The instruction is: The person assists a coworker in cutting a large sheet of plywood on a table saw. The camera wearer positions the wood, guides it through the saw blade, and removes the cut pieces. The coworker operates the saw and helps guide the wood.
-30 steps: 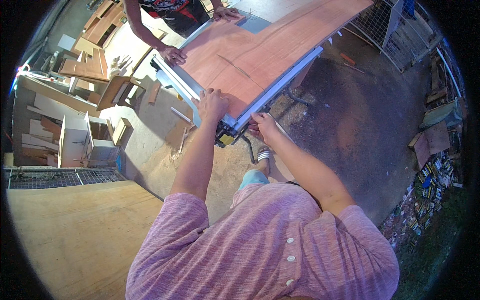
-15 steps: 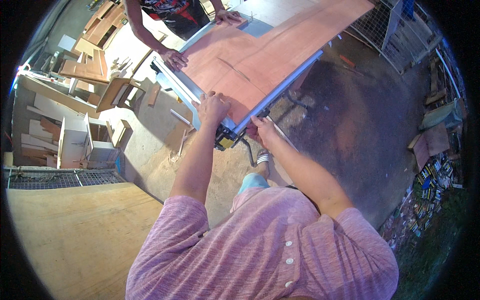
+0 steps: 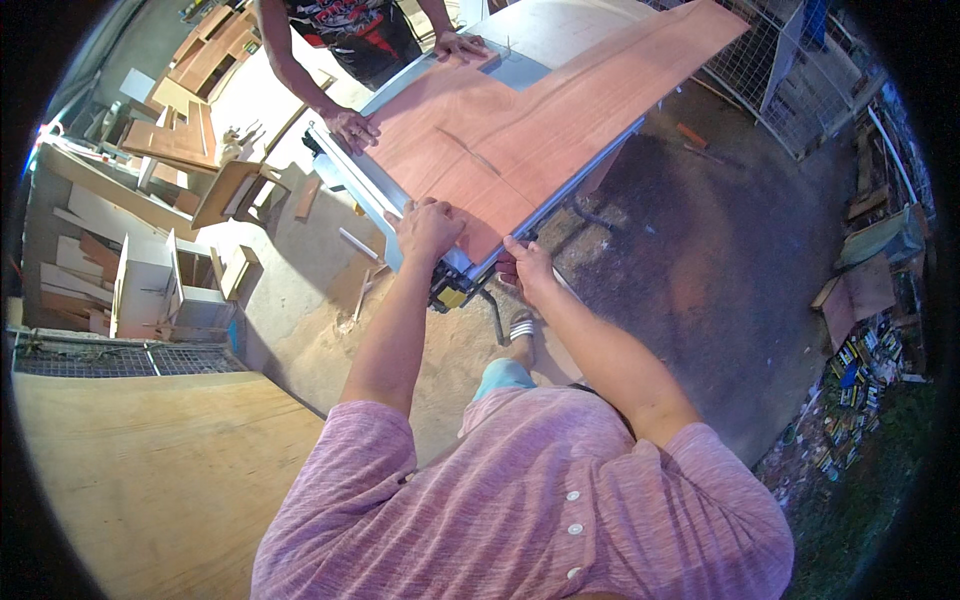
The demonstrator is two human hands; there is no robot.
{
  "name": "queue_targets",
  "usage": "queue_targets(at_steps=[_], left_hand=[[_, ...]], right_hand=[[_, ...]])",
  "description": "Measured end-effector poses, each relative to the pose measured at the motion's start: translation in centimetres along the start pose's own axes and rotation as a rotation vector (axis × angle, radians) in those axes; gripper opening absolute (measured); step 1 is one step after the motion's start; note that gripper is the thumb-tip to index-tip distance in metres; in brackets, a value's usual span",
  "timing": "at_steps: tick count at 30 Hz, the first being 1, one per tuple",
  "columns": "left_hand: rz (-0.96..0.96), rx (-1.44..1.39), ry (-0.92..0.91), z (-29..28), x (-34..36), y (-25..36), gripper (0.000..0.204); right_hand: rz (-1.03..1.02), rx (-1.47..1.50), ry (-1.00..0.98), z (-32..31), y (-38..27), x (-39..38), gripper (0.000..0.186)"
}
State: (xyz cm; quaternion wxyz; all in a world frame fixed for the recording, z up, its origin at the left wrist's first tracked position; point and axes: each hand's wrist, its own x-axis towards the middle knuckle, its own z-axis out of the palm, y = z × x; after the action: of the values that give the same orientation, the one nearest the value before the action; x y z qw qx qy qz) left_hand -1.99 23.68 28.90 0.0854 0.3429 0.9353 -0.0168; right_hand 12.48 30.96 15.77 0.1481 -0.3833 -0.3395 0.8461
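Observation:
A reddish plywood sheet (image 3: 520, 150) lies flat on a table saw (image 3: 375, 205), with a dark slit in its middle and a notch at its far side. My left hand (image 3: 428, 230) rests at the sheet's near-left edge, beside the saw's pale fence, thumb spread from the bent fingers. At the near corner my right hand (image 3: 527, 270) pinches the sheet's edge, thumb on top and fingers below. Across the saw, a co-worker's hand (image 3: 352, 130) presses on the sheet's left edge, and their other hand (image 3: 460, 46) lies by the notch.
Below the saw's near end stick out a black-and-yellow part (image 3: 450, 297) and a bent leg (image 3: 494, 318). A large plywood board (image 3: 150, 460) is at lower left. Cut panels (image 3: 145, 285) stand at left. Wire mesh (image 3: 745, 75) and scattered packets (image 3: 865, 390) are at right.
The plywood sheet has slid slightly toward me and covers more of the saw's near rail. My right thumb has come onto its top. The co-worker's hands stay on the sheet.

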Motion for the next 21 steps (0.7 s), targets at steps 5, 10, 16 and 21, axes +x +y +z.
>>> queue_targets(at_steps=[5, 10, 16, 21], left_hand=[[0.09, -0.146, 0.29, 1.9, -0.4, -1.3, 0.033], [0.274, -0.725, 0.451, 1.4, -6.4, 2.7, 0.022], [-0.717, -2.091, -0.581, 9.0, -12.2, 4.6, 0.03], [-0.645, -2.448, -0.423, 15.0, -8.8, 4.8, 0.038]], right_hand=[[-0.002, 0.083, 0.091, -1.1, -1.2, -0.4, 0.027], [-0.059, 0.261, 0.129, -7.8, -2.6, 3.6, 0.037], [-0.077, 0.19, 0.261, -11.5, -9.6, 3.5, 0.048], [-0.057, 0.077, 0.21, -15.7, -12.4, 1.8, 0.047]])
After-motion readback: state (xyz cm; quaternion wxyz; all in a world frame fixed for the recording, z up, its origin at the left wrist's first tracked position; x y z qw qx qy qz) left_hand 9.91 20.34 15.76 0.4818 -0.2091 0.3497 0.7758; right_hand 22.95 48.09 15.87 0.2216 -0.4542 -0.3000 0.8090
